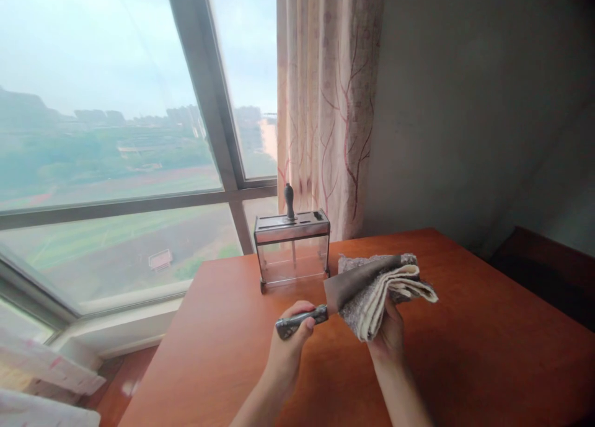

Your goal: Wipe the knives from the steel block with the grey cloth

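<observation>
The kitchen cleaver (356, 284) is above the table, its blade lying against a folded towel (372, 312). The left hand (295, 337) has its fingers closed around the handle. The right hand (390, 334) grips the towel from below; its fingers are partly hidden by the cloth. Behind them stands a clear-walled knife block (274, 259), containing one dark-handled tool (289, 201) with a thin rod. The block is upright on the reddish-brown wooden table (223, 352), near a patterned curtain (332, 105) and a large window (116, 105).
</observation>
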A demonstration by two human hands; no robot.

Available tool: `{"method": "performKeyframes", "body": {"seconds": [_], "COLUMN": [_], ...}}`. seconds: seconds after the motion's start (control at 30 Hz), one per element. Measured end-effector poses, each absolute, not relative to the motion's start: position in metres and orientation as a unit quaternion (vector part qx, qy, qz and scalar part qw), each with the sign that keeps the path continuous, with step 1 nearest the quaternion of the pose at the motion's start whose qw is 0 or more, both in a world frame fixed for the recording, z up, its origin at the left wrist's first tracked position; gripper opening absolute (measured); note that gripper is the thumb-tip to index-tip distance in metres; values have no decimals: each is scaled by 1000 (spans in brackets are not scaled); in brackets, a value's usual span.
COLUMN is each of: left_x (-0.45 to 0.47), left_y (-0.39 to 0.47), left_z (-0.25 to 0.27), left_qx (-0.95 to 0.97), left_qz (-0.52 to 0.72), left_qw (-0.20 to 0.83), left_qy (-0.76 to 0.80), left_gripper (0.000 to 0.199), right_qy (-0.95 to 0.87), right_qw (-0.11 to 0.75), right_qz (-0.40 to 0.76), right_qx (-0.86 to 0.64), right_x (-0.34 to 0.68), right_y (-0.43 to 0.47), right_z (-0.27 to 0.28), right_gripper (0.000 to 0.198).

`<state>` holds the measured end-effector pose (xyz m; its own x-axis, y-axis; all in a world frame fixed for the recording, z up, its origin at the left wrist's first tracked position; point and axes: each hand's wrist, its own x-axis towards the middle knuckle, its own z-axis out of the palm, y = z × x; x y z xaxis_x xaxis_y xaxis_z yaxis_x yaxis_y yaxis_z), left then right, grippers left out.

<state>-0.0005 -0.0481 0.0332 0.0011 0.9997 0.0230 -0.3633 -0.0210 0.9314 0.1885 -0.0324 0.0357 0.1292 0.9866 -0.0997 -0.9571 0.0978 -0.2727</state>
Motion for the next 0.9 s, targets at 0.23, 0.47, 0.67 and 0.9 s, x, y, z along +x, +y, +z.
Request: {"method": "performKeyframes", "body": {"seconds": [0.23,0.47,0.67,0.9], "left_x": [12,7,-3,-27], "left_y": [-47,-43,-41,-29], "left_z": [26,30,38,48], "left_qx": [436,472,459,521], "left_qz": [588,591,588,549], "left_qw": [570,531,534,523], "left_qy": [372,381,398,392], "left_gripper": [30,24,29,27], "right_qy": [-74,-143,-215,-280], "right_qw": [723,692,668,691], "right_qz": [664,680,679,599], "right_qx": [-175,-198,-215,-292], "right_x": [152,127,123,126], "right_y": [-33,-39,-43,-36], "right_z": [27,27,37,39], "right_gripper": [28,29,35,43]}}
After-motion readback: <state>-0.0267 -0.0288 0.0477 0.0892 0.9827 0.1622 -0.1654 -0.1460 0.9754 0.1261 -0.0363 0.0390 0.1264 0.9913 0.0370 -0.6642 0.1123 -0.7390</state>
